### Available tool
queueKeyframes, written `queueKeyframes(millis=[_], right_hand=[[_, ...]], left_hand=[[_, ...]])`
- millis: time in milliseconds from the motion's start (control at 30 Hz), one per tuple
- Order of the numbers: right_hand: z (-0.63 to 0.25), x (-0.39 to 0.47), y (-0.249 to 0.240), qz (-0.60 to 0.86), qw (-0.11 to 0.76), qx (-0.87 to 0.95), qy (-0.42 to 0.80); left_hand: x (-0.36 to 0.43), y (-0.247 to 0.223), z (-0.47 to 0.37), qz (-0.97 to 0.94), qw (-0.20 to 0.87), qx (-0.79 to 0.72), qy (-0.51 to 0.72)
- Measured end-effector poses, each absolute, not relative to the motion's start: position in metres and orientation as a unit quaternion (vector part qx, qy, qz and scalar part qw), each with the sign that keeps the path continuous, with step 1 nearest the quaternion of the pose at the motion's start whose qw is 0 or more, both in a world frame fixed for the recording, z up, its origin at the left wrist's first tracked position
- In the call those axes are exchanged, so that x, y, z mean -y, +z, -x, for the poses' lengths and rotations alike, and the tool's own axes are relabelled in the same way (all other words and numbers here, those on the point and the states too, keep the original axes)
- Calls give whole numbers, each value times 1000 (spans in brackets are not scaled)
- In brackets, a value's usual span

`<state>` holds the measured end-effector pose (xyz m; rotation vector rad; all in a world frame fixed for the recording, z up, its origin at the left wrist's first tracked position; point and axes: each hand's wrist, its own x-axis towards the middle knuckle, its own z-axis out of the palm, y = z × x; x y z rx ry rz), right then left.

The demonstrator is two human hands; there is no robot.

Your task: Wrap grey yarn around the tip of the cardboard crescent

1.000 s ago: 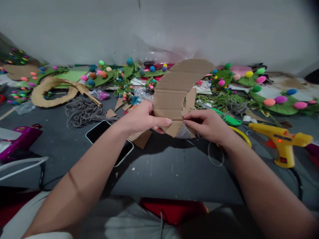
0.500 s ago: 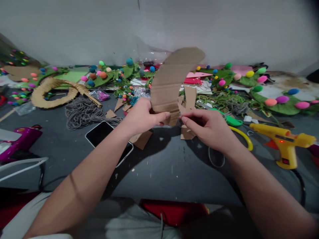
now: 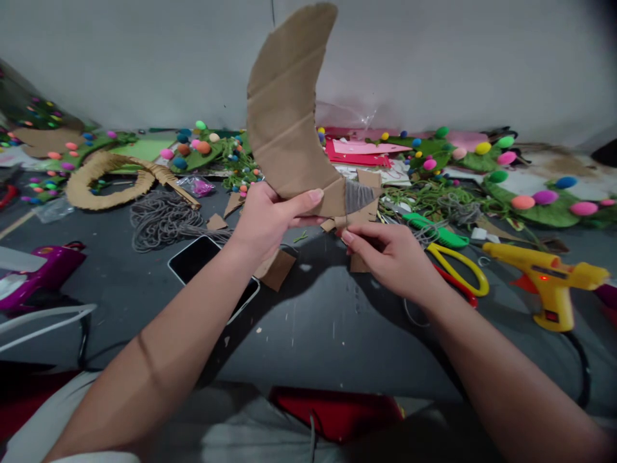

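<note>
A crescent-shaped piece of brown cardboard (image 3: pixel 289 96) stands raised above the table, held near its lower end by my left hand (image 3: pixel 274 215), thumb on the front face. Grey yarn (image 3: pixel 359 195) is wound round the tapering tip at its right. Just below that wrapping, my right hand (image 3: pixel 385 251) pinches the yarn's strand between thumb and fingertips. Cardboard scraps (image 3: pixel 278 270) lie beneath and behind the hands. A tangled heap of grey yarn (image 3: pixel 161 218) rests left of my left hand.
At right lies a yellow glue gun (image 3: pixel 554 270) with a lit red light, near scissors (image 3: pixel 463 276) with yellow and red handles. A phone (image 3: pixel 193 260) is under my left forearm. A purple tool (image 3: pixel 43 276) lies far left; leafy decorations with coloured balls (image 3: pixel 535 193) line the back.
The cardboard crescent has turned and risen, its upper end swinging left, so the yarn-wrapped tip now shows at the right. My right hand has dropped slightly.
</note>
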<state>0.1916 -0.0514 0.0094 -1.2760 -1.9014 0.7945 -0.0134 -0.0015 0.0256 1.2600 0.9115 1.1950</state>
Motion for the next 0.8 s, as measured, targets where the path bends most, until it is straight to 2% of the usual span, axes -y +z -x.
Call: queueKeyframes(millis=[267, 400, 500, 667, 800], right_hand=[[-203, 41, 7, 480, 354, 713, 367], [-213, 36, 10, 433, 327, 746, 385], [-219, 34, 14, 455, 307, 754, 362], [-222, 35, 19, 510, 309, 736, 321], [-218, 42, 23, 534, 310, 722, 312]], left_hand=[[1, 28, 19, -545, 591, -369, 466], [5, 28, 22, -579, 644, -340, 366], [6, 30, 24, -610, 657, -334, 291], [6, 30, 21, -677, 588, -367, 246], [6, 22, 17, -682, 531, -402, 302]])
